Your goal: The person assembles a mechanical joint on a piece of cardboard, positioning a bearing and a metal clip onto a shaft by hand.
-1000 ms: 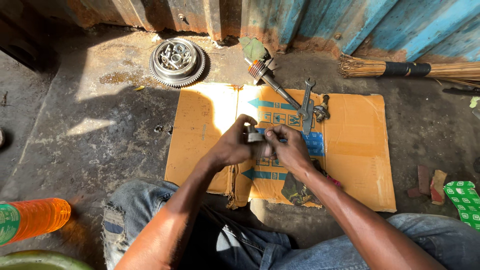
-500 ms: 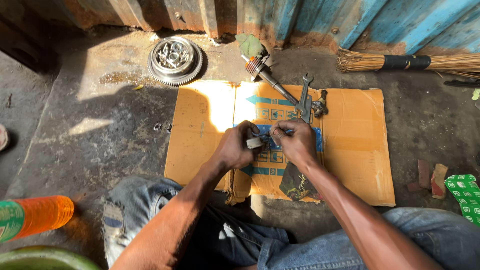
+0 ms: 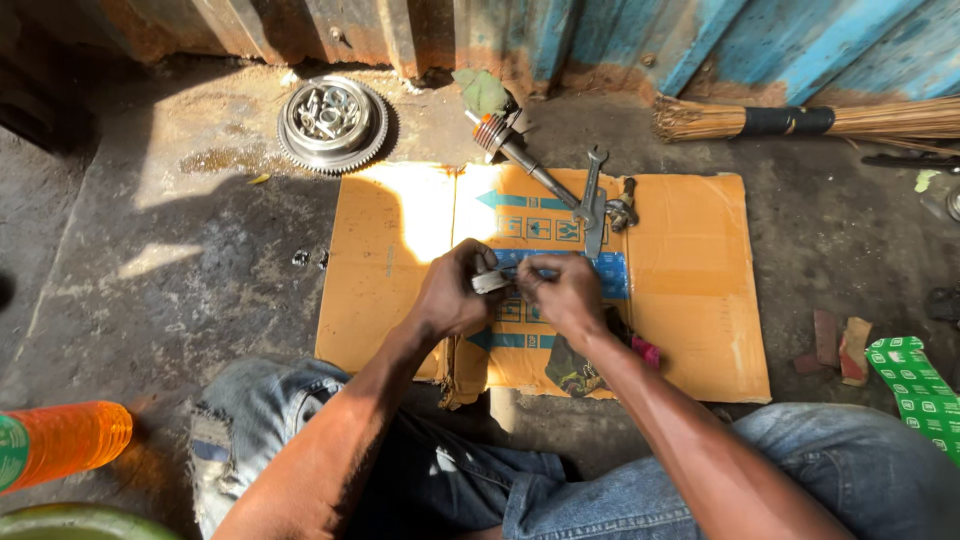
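Observation:
Both my hands meet over a flattened brown cardboard sheet point(image 3: 690, 300) on the ground. My left hand point(image 3: 455, 295) grips a small silvery metal part point(image 3: 490, 282), its end poking out toward the right. My right hand point(image 3: 560, 295) pinches the same part from the other side, fingers closed on it. Beyond my hands a spanner point(image 3: 592, 200) lies on the cardboard next to a long metal shaft point(image 3: 520, 160) and a small dark fitting point(image 3: 622, 212).
A round toothed clutch housing point(image 3: 332, 122) holding loose parts sits at the back left. A broom point(image 3: 830, 120) lies by the blue metal wall. An orange bottle point(image 3: 65, 440) is at the lower left, a green packet point(image 3: 915, 380) at the right. My knees frame the bottom.
My hands have stayed together on the small part, shifting only slightly; the view has drifted a little. Nothing was picked up or put down.

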